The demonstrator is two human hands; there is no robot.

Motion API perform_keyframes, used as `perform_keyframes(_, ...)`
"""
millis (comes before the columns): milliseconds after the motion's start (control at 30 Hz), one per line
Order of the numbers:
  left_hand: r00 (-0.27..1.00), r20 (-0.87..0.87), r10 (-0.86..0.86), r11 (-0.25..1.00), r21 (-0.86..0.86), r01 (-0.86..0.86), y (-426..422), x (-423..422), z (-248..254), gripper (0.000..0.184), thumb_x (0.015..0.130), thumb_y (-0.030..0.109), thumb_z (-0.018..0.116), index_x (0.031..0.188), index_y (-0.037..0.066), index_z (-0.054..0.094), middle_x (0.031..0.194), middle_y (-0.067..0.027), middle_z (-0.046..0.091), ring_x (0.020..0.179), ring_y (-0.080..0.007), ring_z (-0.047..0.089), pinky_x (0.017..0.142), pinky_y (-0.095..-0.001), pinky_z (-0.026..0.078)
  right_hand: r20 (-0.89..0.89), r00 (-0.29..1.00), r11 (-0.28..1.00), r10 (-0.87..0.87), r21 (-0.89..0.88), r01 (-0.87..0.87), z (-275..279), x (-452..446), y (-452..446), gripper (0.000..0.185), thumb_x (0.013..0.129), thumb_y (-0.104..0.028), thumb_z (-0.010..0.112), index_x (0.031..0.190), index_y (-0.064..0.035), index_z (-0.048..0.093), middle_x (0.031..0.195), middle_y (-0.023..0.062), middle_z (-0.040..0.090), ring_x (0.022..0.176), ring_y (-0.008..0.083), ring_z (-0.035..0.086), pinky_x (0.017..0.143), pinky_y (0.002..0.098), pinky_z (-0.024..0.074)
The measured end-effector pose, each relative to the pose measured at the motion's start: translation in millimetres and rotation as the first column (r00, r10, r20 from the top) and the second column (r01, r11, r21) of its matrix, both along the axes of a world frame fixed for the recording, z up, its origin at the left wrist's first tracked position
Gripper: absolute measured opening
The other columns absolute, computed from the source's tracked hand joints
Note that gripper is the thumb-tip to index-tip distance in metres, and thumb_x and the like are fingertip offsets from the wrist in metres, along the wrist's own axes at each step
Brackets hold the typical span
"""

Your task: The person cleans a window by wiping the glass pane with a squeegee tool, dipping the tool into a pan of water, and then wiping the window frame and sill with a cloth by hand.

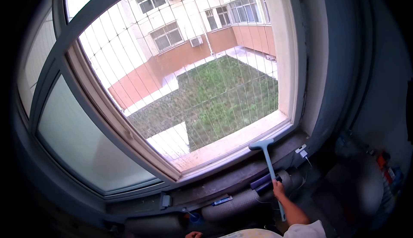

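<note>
My right hand (278, 188) is wrapped round the handle of a pale blue T-shaped tool (267, 160). Its wide head lies over the window sill, close to the lower right corner of the window frame (241, 152); whether it touches the frame is unclear. The lower end of the handle sticks out below my fist, beside the forearm. At the bottom edge, my left hand (194, 235) shows only in part, low and away from the window, and its fingers are too hidden to read.
A sliding glass pane (94, 143) stands at the left. Thin wires cross the opening, with grass outside. A white plug (303, 153) with a cable sits at the sill's right. Rolled material (232, 208), a blue-labelled packet (222, 201) and a blue cup (195, 217) are below.
</note>
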State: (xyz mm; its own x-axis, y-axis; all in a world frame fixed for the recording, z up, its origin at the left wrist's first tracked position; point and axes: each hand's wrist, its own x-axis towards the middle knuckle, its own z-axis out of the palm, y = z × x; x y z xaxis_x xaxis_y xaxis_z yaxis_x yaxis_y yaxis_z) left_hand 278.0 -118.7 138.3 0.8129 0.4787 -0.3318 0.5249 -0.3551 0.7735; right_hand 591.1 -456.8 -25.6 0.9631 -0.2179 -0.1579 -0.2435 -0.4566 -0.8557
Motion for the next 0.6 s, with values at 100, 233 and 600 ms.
perform_keyframes(100, 0.994, 0.096, -0.044, 0.996, 0.081, 0.036, 7, 1, -22, 0.02, 0.079, 0.024, 0.057, 0.083, 0.004, 0.061, 0.069, -0.0051, 0.06, 0.062, -0.0108, 0.054, 0.058, -0.0262, 0.045, 0.236, 0.969, 0.996, 0.071, -0.071, -0.056, 95, -14, -10, 0.037, 0.082, -0.037, 0.043, 0.072, -0.0018, 0.048, 0.072, 0.0209, 0.055, 0.073, 0.0409, 0.051, 0.061, 0.0465, 0.0387)
perform_keyframes(233, 0.996, -0.023, 0.086, 0.968, -0.234, -0.089, -29, 15, 24, 0.021, 0.08, 0.024, 0.055, 0.082, 0.004, 0.061, 0.063, -0.0037, 0.058, 0.053, -0.0087, 0.051, 0.05, -0.0238, 0.042, 0.626, 0.777, 0.996, 0.071, 0.0, -0.092, 256, 65, 4, 0.039, 0.086, -0.036, 0.041, 0.068, -0.0018, 0.042, 0.055, 0.0165, 0.044, 0.052, 0.0338, 0.045, 0.047, 0.0387, 0.0348)
perform_keyframes(600, 0.995, 0.056, 0.079, 0.989, -0.126, -0.071, -33, 4, -6, 0.018, 0.078, 0.023, 0.057, 0.082, 0.006, 0.063, 0.065, -0.0039, 0.06, 0.059, -0.0098, 0.054, 0.055, -0.025, 0.044, 0.753, 0.655, 0.865, 0.069, 0.282, -0.415, 574, 191, 17, 0.051, 0.079, -0.059, 0.038, 0.067, -0.0089, 0.039, 0.043, -0.0006, 0.036, 0.03, 0.0066, 0.035, 0.029, 0.0198, 0.0294)
